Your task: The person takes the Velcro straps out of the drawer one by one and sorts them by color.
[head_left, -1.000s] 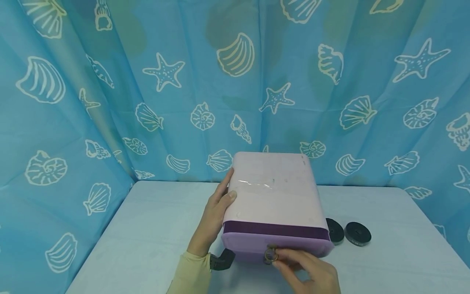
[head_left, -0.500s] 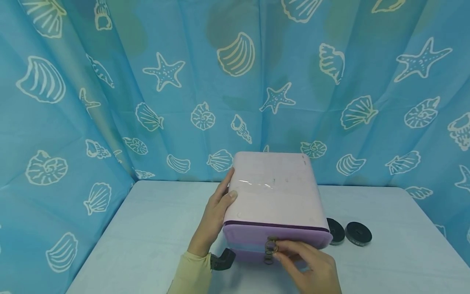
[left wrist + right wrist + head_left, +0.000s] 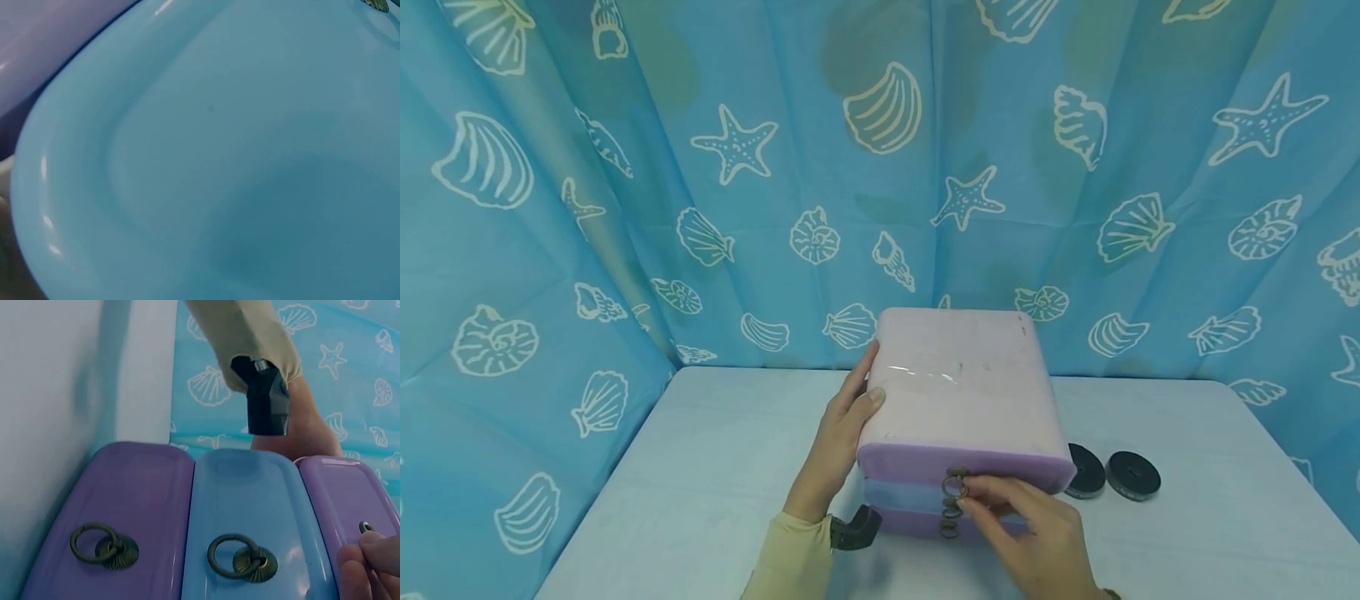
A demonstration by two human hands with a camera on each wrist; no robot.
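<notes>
Shutting the top drawer (image 3: 910, 464) seemed the step in hand, best done by pushing level and straight while bracing the box. The left hand (image 3: 831, 446), fingers extended, rested against the left side of the pink box (image 3: 955, 375) at lower centre; the right hand (image 3: 1037, 533), lower right, pinched the drawer's ring (image 3: 945, 485). The dark gap visible half a second earlier had gone.

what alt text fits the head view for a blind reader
A person's right hand pinches the ring pull on the top purple drawer of a pink-topped cabinet, while the left hand rests against the cabinet's left side. A blue drawer and bottom purple drawer sit below. Two black discs lie at right on a pale table before a blue seashell-print curtain.
</notes>
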